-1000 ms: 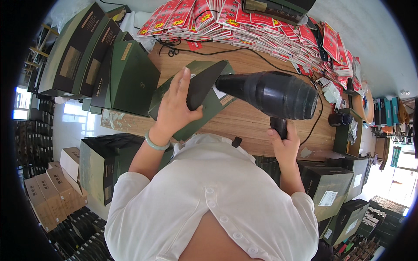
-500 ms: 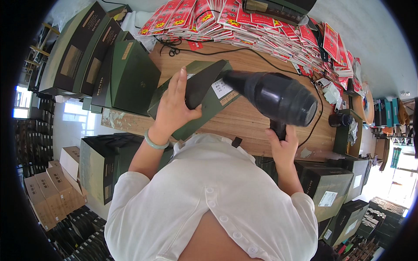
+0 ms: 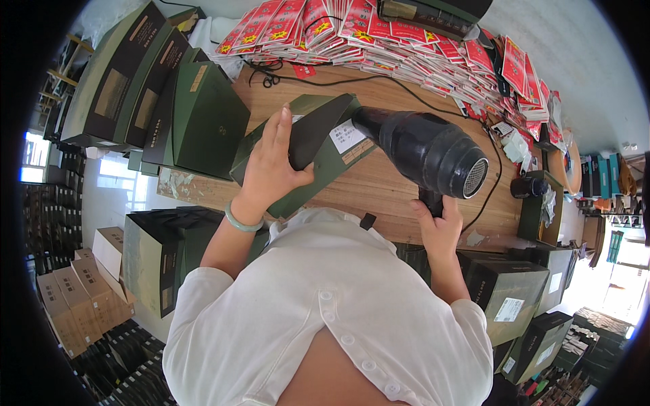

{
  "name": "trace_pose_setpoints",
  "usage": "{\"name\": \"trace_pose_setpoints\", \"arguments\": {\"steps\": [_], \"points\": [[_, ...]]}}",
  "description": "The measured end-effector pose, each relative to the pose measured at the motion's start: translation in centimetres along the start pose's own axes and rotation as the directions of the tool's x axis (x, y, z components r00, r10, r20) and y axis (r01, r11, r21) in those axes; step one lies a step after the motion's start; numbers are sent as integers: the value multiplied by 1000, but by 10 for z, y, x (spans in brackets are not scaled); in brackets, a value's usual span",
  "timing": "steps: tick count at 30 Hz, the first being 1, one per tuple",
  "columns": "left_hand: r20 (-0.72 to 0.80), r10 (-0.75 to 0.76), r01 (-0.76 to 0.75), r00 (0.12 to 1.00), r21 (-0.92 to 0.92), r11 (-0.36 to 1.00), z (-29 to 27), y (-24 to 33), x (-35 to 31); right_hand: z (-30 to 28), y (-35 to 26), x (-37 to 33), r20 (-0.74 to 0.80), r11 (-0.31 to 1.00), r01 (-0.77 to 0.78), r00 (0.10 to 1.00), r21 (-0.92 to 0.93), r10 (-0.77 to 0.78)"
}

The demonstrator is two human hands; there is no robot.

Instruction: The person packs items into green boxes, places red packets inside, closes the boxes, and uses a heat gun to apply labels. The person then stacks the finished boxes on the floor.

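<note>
My right hand [image 3: 441, 227] is wrapped round the handle of a black hair dryer [image 3: 426, 150]. The dryer's narrow nozzle points left, close to a white label [image 3: 347, 135] on a dark green box [image 3: 308, 186]. Whether the nozzle touches the box, I cannot tell. That box stands tilted on the wooden table in front of me. Against its dark end lies my left hand [image 3: 274, 159], fingers stretched out and thumb apart. A pale bangle [image 3: 242, 223] circles my left wrist.
Several dark green boxes [image 3: 210, 122] stand at the left of the table [image 3: 399, 88]. Red printed packets [image 3: 406, 51] are piled along the back. The black cord [image 3: 500, 169] runs along the right. An open box [image 3: 542, 223] stands at the right edge.
The hair dryer has turned slightly in my right hand, so its rear grille now shows and its body sits a little lower left. My left hand and the box have stayed in place.
</note>
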State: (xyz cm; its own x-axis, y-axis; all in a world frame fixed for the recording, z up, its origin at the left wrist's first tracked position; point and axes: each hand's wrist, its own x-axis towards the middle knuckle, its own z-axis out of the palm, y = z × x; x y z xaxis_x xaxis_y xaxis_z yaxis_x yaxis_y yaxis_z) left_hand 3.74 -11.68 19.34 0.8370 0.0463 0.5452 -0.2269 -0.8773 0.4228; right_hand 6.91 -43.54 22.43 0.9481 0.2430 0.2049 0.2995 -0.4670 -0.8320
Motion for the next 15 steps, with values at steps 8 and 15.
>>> {"name": "trace_pose_setpoints", "arguments": {"steps": [8,15], "points": [[-2,22,-22,1000,17,1000,-1,2,1,0,-1,1,-15,999,-38,999,27,38],[-19,40,-39,999,32,999,0,1,1,-3,0,2,-18,999,-35,999,-7,35]]}}
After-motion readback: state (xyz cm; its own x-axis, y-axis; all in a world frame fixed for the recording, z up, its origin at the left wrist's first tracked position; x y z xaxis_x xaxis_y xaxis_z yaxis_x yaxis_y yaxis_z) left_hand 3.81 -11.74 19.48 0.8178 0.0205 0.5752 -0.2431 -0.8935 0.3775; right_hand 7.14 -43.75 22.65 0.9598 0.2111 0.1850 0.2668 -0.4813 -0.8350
